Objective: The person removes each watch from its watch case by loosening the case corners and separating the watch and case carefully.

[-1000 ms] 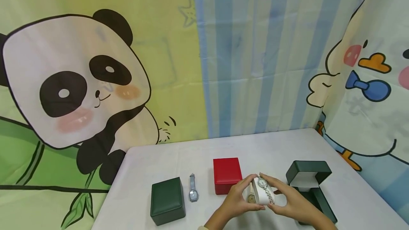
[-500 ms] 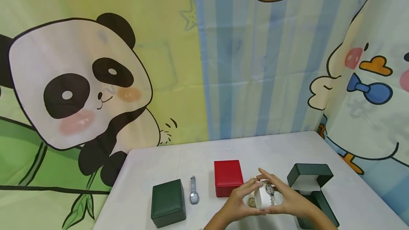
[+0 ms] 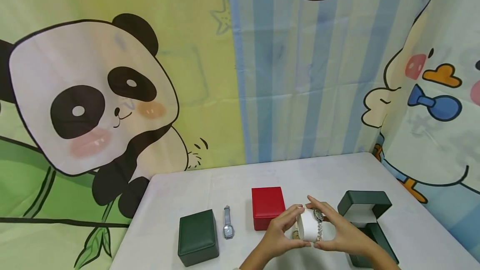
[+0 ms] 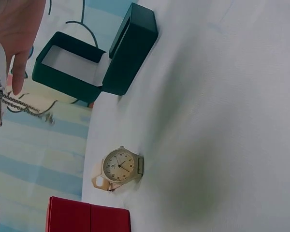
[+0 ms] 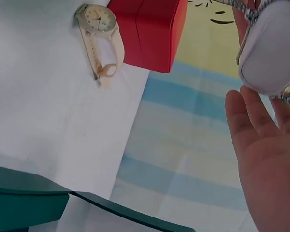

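Both hands hold up a white watch cushion [image 3: 309, 226] with a silver bracelet watch [image 3: 319, 216] round it, just above the table. Its dial faces right, and its chain [image 4: 20, 107] dangles loose in the left wrist view. My left hand [image 3: 279, 232] grips the cushion's left side between thumb and fingers. On the other side, my right hand [image 3: 345, 234] has its fingers at the top and its thumb below, near the watch. A cream-strapped watch [image 5: 100, 36] lies on the table behind the cushion, mostly hidden in the head view.
An open dark green box [image 3: 363, 201] stands at the right. The closed red box [image 3: 268, 208] sits behind my left hand. Farther left are a silver-blue watch [image 3: 228, 224] and a closed green box [image 3: 198, 237]. A printed curtain [image 3: 210, 74] hangs behind the white table [image 3: 225, 178].
The cushion has turned between my hands, so the silver watch's dial has swung from facing me to the right side. My right fingers have shifted over it. Everything on the table stays put.
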`<state>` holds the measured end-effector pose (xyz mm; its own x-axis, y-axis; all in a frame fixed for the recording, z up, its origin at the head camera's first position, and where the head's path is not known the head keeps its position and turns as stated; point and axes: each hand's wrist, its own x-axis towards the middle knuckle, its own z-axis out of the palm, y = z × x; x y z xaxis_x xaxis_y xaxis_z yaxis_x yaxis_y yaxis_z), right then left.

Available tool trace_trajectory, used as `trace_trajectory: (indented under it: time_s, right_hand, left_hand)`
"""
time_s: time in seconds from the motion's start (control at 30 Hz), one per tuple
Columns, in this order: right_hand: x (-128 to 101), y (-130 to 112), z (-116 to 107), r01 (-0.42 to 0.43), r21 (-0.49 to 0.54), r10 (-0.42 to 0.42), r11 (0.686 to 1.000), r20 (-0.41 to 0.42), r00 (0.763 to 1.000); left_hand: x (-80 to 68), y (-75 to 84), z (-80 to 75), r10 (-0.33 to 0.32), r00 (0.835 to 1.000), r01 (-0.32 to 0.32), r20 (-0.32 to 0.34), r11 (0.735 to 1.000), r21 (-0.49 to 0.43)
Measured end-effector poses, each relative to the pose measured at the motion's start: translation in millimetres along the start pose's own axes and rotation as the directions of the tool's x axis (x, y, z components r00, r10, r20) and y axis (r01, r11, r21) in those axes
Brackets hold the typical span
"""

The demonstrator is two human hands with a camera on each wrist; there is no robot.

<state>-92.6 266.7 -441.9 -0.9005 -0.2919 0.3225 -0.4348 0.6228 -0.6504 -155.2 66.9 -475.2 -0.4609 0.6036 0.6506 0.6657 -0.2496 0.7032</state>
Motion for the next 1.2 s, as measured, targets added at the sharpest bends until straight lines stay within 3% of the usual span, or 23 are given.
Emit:
trace_trajectory:
  time_s: [0.2,0.3,0.53,0.7,0.93,1.2]
  right_hand:
    - [-1.3,-4.7,8.2,-0.032,0.004,0.032,0.999,-0.038,0.999]
    - [-1.8,-6.5,6.9,-0.036,0.024,0.037,0.999,-0.021,0.999]
    - [-2.7,-5.3,-4.7,0.055,0.083,-0.064,0.995,0.103,0.993]
    - [-3.8,-6.2,-12.0,0.018,0.106,-0.035,0.994,0.155,0.987]
    - [-5.0,-5.8,-13.3,-0.035,0.149,0.004,0.988,0.206,0.979]
    - [-8.7,-4.8,-11.3,-0.073,0.137,0.038,0.988,0.238,0.970]
  left_hand:
    - [-6.0,-15.0,5.3,-0.129,0.991,0.125,-0.032,0.985,-0.116]
    - [-6.7,-18.2,5.0,-0.131,0.991,0.127,-0.023,0.984,-0.129]
    - [-6.3,-19.4,3.9,-0.129,0.992,0.127,-0.005,0.977,-0.169]
    - [-5.3,-14.8,3.6,-0.172,0.985,0.172,0.022,0.955,-0.243]
    - [-2.0,-0.6,0.5,-0.173,0.984,0.180,0.049,0.945,-0.273]
    - [-9.2,-14.1,3.6,-0.201,0.978,0.211,0.063,0.936,-0.283]
